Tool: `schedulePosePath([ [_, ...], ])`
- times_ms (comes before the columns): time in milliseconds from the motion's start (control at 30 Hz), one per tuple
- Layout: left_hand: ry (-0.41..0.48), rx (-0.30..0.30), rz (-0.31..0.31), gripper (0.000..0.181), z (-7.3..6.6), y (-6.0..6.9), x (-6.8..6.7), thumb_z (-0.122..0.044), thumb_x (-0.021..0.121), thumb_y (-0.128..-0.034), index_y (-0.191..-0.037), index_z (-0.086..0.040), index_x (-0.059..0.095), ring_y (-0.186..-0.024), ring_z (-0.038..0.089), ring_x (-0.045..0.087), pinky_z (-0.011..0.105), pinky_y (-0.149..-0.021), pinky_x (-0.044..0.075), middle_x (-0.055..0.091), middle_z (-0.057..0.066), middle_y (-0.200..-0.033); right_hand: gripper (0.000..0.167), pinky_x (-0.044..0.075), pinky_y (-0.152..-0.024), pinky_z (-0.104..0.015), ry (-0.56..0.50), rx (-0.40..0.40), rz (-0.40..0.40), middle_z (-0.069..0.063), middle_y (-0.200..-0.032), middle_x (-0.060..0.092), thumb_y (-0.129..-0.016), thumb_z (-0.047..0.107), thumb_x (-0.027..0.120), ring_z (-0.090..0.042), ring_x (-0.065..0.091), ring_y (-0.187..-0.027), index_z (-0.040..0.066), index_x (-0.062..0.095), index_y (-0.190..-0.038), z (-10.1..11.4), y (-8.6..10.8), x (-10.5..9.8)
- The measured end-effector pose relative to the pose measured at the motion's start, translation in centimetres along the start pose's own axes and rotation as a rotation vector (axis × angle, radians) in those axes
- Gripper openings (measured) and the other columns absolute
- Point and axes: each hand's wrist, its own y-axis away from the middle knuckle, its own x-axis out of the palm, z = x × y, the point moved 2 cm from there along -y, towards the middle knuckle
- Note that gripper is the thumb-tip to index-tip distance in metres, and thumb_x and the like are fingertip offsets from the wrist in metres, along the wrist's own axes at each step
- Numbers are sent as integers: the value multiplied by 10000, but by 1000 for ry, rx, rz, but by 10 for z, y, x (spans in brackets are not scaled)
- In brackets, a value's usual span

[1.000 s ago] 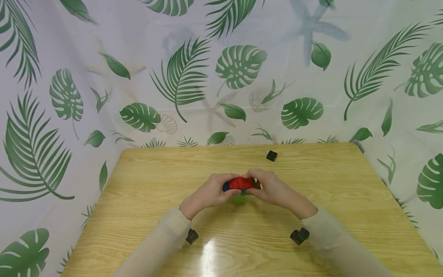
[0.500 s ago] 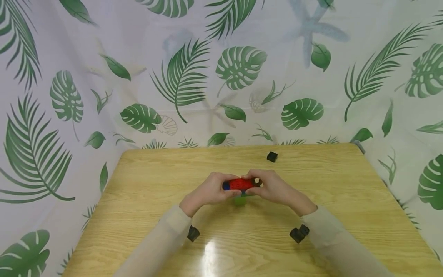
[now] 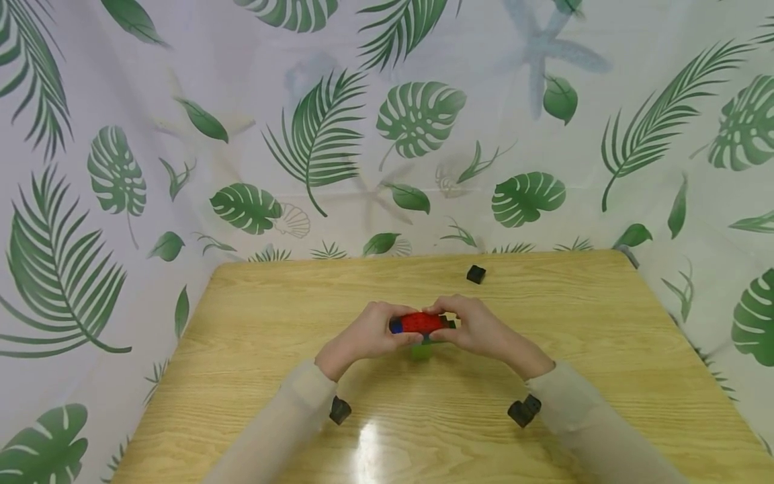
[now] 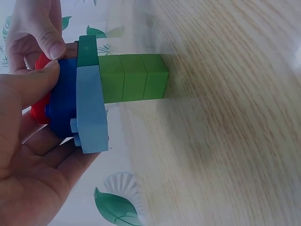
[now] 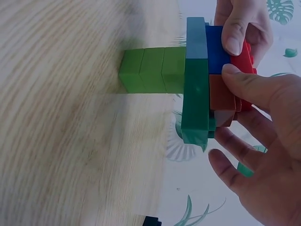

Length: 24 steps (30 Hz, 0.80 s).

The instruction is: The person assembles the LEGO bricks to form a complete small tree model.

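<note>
In the head view, my left hand (image 3: pixel 371 329) and right hand (image 3: pixel 480 329) meet over a toy-brick build at the table's middle. Thumb and fingers of each pinch a red brick (image 3: pixel 421 322) on top from opposite ends. Under it lie a blue brick (image 4: pixel 63 89), which the left thumb overlaps in the left wrist view, and a brown brick (image 5: pixel 222 92) beside the right thumb. Lower down, a light blue brick (image 4: pixel 91 110) and a dark green brick (image 5: pixel 195 101) lie end to end. A column of light green bricks (image 4: pixel 134 77) stands on the table beneath them. Fingers hide part of the red brick.
On the wooden table (image 3: pixel 266 302), a black brick (image 3: pixel 476 274) lies near the back edge. Another dark brick (image 3: pixel 340 410) sits by the left sleeve, and dark bricks (image 3: pixel 524 411) lie by the right sleeve. A leaf-patterned cloth (image 3: pixel 338 228) hangs behind.
Both hands keep nearly the same place on the red brick. Its studs show a little less clearly now; nothing else has visibly moved.
</note>
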Motion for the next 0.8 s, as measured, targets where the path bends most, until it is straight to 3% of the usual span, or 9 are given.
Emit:
schedulePosePath([
  [233,-22,27,-19,473,0,0,2,-347,749,-998,-1384,-83,681,-804,127,612,221,-688,500,766,64,-1140,286,570,-859,-453,22,-2,-9,-49,-1165,755,-929,149,818,-215,678,-1050,109,717,-1194,-2,1,2],
  [500,32,61,-67,424,2,3,7,-315,752,-999,-1351,-90,683,-826,201,662,230,-695,521,766,73,-1138,326,538,-816,-411,11,-5,-13,-15,-1170,746,-932,176,826,-168,641,-1001,135,714,-1235,-4,3,1],
  [800,44,60,-81,458,5,4,8,-334,781,-974,-1358,-103,686,-888,188,670,241,-747,531,761,72,-1193,355,532,-895,-455,-101,115,-108,-76,-1275,740,-990,275,757,-250,666,-1099,123,720,-1308,-27,4,-20],
])
